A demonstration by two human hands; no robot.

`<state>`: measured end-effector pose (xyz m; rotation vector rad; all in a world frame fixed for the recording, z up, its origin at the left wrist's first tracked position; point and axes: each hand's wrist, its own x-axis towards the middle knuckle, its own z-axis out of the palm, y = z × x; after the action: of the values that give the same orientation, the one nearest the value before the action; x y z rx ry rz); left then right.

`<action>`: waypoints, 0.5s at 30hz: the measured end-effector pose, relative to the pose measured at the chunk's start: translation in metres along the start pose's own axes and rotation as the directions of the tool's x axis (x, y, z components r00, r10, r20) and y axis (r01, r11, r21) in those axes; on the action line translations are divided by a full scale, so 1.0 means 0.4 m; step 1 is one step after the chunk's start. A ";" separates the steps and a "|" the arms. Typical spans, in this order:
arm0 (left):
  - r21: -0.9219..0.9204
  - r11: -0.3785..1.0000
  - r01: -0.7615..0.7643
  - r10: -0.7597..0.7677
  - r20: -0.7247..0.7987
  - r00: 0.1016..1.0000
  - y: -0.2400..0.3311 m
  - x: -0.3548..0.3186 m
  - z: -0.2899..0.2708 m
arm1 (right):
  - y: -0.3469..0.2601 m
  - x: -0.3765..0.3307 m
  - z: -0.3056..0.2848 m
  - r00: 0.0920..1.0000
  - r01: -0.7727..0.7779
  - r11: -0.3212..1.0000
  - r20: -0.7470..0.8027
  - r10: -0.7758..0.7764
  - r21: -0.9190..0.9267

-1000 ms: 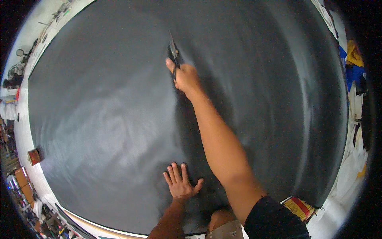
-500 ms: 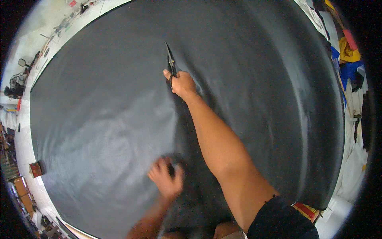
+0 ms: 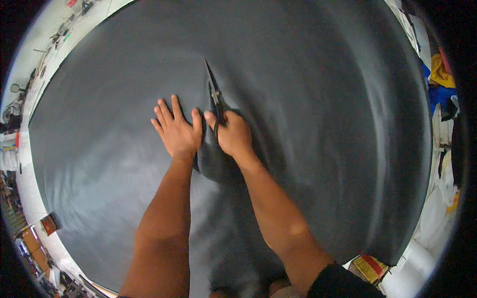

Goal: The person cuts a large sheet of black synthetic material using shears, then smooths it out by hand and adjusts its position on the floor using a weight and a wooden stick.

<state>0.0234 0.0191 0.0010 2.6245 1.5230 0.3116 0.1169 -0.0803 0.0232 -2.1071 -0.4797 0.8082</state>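
A wide sheet of dark grey, leather-like material covers most of the view, with soft creases running through it. My right hand grips a pair of black-handled scissors, thumb through one handle loop. The blades point away from me and touch the sheet, only slightly apart or nearly closed. Just left of the scissors, my left hand lies flat on the sheet with its fingers spread. The lower blade's position against the material is hard to make out.
A small brown box stands at the sheet's left edge. A yellow and red box sits at the lower right corner. Yellow cloth and blue cloth lie beyond the right edge. Assorted tools and clutter line the far left.
My left hand has moved forward from near my body and now rests flat beside the scissors. My right hand with the scissors has come slightly nearer to me.
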 end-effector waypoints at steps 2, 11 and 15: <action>-0.030 1.000 0.004 -0.004 -0.014 1.000 0.003 0.003 -0.014 | -0.010 -0.006 -0.001 1.000 0.006 1.000 -0.014 -0.007 -0.029; -0.035 0.999 0.008 -0.006 0.045 0.999 -0.015 0.006 -0.036 | -0.140 0.124 0.018 0.994 -0.093 0.995 0.067 0.090 0.036; -0.040 0.999 0.005 -0.002 0.061 0.998 -0.005 0.007 -0.031 | -0.188 0.310 0.036 0.996 -0.064 0.977 0.081 0.048 0.205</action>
<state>0.0202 0.0223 0.0131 2.5756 1.4860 0.2566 0.1924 0.0442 0.0292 -1.9093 -0.3599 0.9321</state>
